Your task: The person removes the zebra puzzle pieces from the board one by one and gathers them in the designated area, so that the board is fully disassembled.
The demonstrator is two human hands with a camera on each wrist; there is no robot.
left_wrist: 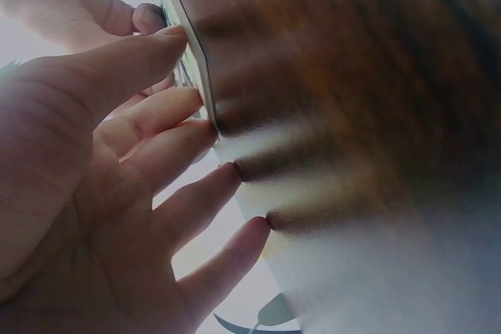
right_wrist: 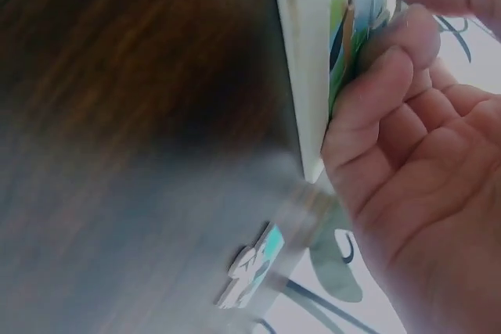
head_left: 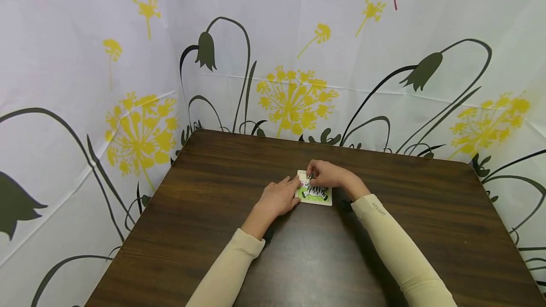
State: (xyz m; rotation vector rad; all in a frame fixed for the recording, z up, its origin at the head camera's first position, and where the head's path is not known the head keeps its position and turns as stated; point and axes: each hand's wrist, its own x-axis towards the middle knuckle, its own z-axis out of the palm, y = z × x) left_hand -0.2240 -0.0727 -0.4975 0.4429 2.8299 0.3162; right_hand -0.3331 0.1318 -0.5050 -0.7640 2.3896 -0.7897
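A small zebra picture puzzle board [head_left: 315, 199] with a pale wooden edge lies flat on the table. My left hand [head_left: 279, 197] is at its left side, fingers fairly straight. In the left wrist view, the thumb [left_wrist: 168, 41] touches the board's edge [left_wrist: 205, 76], and some fingertips rest on the table. Above the board's upper part, my right hand [head_left: 326, 174] has curled fingers and pinches a small dark-patterned puzzle piece [head_left: 310, 176], mostly hidden by the fingertips. The right wrist view shows its lower curled fingers [right_wrist: 372, 95] against the board [right_wrist: 301, 60].
A loose puzzle piece [right_wrist: 252, 267], white and teal, lies on the table beyond the board in the right wrist view. The dark wood-grain table [head_left: 204, 193] stretches around both arms. A white cloth [head_left: 273, 27] printed with flowers hangs behind its far and left edges.
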